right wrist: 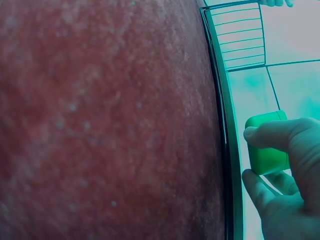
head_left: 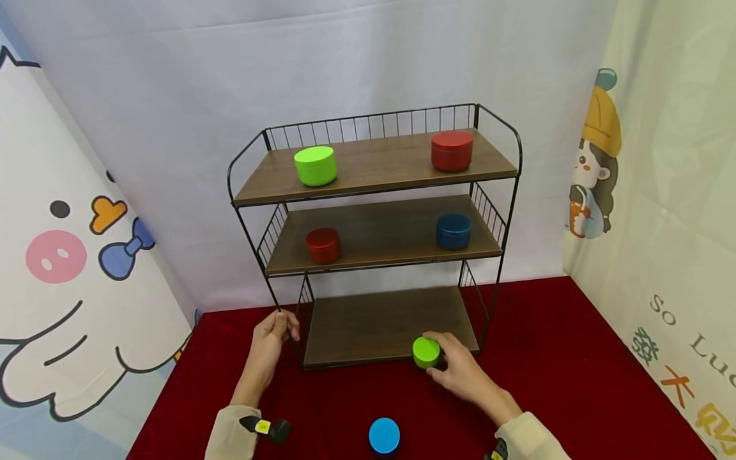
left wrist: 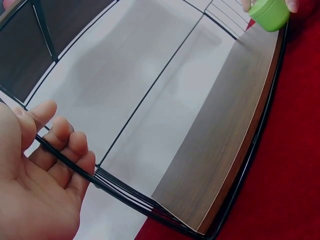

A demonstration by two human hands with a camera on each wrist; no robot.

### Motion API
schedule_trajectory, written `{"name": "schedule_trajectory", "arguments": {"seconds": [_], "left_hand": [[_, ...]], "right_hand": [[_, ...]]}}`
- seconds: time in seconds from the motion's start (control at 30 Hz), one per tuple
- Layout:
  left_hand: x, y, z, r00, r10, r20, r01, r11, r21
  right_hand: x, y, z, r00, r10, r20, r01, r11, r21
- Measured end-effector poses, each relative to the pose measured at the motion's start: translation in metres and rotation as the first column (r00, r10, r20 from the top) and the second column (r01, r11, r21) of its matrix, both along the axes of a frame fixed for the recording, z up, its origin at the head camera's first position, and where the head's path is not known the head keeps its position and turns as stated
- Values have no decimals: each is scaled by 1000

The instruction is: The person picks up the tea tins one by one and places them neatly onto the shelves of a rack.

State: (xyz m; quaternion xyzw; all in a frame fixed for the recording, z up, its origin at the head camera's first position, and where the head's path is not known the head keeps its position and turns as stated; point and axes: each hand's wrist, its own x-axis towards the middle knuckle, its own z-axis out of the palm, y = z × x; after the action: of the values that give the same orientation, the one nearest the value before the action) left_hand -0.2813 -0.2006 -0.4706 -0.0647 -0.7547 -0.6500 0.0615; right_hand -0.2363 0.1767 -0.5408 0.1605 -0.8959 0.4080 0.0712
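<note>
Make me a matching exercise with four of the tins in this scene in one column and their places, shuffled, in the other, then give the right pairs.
Things:
1. large green tin
2. dark blue tin
3. small green tin
4. light blue tin

Places:
A. on the red cloth, nearest the person
B. top shelf, left side
C. front edge of the bottom shelf, held by the right hand
D. middle shelf, right side

Pairs: 1-B, 2-D, 3-C, 4-A

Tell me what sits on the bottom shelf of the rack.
Only the small green tin at the front edge of the bottom shelf, gripped by the right hand. The hand covers the tin's right side.
</note>
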Motion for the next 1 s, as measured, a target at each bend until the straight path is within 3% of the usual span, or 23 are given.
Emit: {"name": "schedule_trajectory", "arguments": {"seconds": [0.53, 1.0], "left_hand": [[1, 0, 1, 1000, -2, 2, 2, 1000, -6], [1, 0, 1, 1000, 1, 4, -1, 1000, -12]], "right_hand": [[-8, 9, 0, 994, -83, -67, 85, 996, 16], [-15, 15, 2, 989, -143, -28, 143, 990, 7]]}}
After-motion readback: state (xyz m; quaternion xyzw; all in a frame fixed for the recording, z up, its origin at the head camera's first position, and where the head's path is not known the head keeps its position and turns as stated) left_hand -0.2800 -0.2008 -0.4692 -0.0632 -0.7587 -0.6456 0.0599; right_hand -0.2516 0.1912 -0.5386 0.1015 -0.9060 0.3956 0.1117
